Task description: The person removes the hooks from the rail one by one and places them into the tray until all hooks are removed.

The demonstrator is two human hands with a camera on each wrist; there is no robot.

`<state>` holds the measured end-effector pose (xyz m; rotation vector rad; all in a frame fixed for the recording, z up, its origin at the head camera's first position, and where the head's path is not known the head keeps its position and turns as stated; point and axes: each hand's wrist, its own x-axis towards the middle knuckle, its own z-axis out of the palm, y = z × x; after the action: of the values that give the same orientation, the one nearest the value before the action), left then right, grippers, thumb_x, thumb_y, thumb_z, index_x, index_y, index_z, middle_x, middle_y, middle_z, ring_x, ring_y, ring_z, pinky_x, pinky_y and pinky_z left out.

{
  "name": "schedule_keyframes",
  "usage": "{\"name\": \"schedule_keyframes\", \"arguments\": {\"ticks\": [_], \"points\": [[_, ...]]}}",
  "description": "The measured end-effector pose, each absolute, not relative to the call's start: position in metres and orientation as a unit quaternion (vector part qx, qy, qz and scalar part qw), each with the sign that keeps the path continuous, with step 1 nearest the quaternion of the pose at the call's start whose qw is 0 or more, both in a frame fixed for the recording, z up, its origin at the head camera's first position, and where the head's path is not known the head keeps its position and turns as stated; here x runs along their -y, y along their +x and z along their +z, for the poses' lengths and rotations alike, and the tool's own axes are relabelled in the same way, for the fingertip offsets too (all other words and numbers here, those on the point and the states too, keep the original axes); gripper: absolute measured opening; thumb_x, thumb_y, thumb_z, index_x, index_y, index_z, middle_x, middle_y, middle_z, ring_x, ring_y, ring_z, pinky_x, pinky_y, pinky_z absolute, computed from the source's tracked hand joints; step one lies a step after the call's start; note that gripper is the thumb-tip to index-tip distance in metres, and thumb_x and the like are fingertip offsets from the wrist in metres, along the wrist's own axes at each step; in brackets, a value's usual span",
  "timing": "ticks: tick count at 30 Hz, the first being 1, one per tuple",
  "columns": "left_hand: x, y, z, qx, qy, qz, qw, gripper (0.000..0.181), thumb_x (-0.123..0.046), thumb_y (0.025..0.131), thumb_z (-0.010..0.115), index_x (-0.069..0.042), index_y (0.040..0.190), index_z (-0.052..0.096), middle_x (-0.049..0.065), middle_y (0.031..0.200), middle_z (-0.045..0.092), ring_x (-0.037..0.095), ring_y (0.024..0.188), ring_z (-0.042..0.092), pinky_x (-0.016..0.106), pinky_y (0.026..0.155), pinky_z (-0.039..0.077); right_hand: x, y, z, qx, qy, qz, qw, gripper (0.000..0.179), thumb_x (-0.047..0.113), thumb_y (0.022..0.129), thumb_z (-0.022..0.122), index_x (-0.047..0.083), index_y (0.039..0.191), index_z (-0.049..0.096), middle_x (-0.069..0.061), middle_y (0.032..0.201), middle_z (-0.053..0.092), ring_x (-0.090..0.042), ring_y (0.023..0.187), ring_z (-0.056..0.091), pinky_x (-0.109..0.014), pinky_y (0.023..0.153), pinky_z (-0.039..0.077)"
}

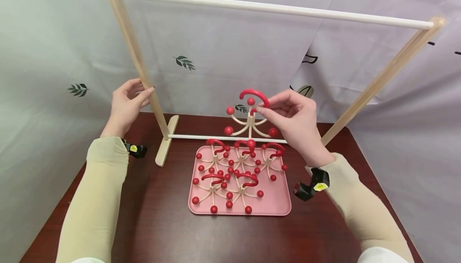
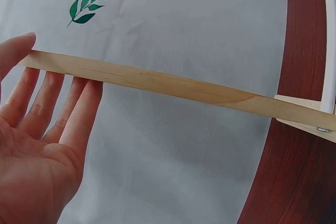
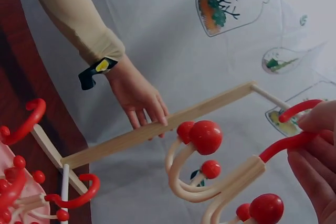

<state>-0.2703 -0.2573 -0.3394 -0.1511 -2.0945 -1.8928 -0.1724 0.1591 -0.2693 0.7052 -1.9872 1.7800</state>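
Timber dominates the scene: a pale wooden clothes rack with a white top rail [image 1: 273, 9] stands on a dark red-brown table [image 1: 162, 223], in front of a white cloth backdrop printed with green leaves [image 1: 216, 55]. Below the rack's white lower rail lies a pink rectangular plastic tray [image 1: 277, 203], holding five more cream multi-arm hangers with red hooks and red ball tips [image 1: 237, 171], loosely tangled together. The person's left hand [image 1: 126, 105] steadies the rack's left upright, fingers [image 2: 68, 108] straight behind the post and thumb in front, pressing rather than gripping. The right hand [image 1: 293, 115] holds one cream hanger with a red curved hook and red ball-tipped arms [image 1: 250, 115] in the air above the tray's far edge, well below the top rail, fingertips [image 3: 315, 124] pinching the red hook. Judged from here, the pinch on the narrow hook looks slight; the hanger could swing or twist free and drop among those in the tray. The drooping arms could also snag the lower rail, and the lightly braced rack may tip.
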Motion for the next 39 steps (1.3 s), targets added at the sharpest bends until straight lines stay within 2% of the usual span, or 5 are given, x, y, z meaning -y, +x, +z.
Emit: {"name": "schedule_keyframes", "arguments": {"ticks": [19,27,39], "points": [[0.256,-0.271,-0.340,0.738,-0.052,-0.656,0.148,0.042,-0.021,0.094,0.077,-0.011,0.132,0.064,0.000,0.115,0.068,0.014,0.106,0.065,0.019,0.080,0.056,-0.201,-0.140,-0.308,0.725,0.205,0.637,0.163,0.017,-0.009,0.082,0.081,-0.009,0.094,0.069,-0.017,0.092,0.072,-0.023,0.080,0.075,-0.034,0.079,0.060],[0.256,-0.270,-0.339,0.732,-0.049,-0.664,0.147,0.042,-0.021,0.093,0.077,-0.011,0.132,0.065,0.002,0.116,0.068,0.015,0.107,0.065,0.019,0.081,0.056,-0.214,-0.128,-0.318,0.721,0.206,0.641,0.164,0.020,-0.017,0.077,0.081,-0.011,0.090,0.068,-0.019,0.089,0.068,-0.021,0.078,0.075,-0.034,0.076,0.059],[0.255,-0.270,-0.339,0.728,-0.050,-0.668,0.147,0.038,-0.020,0.093,0.077,-0.011,0.129,0.066,0.002,0.116,0.069,0.016,0.108,0.064,0.018,0.080,0.056,-0.239,-0.109,-0.332,0.725,0.208,0.643,0.135,0.024,-0.024,0.073,0.079,-0.011,0.088,0.065,-0.017,0.089,0.072,-0.021,0.079,0.075,-0.034,0.075,0.059]]}}
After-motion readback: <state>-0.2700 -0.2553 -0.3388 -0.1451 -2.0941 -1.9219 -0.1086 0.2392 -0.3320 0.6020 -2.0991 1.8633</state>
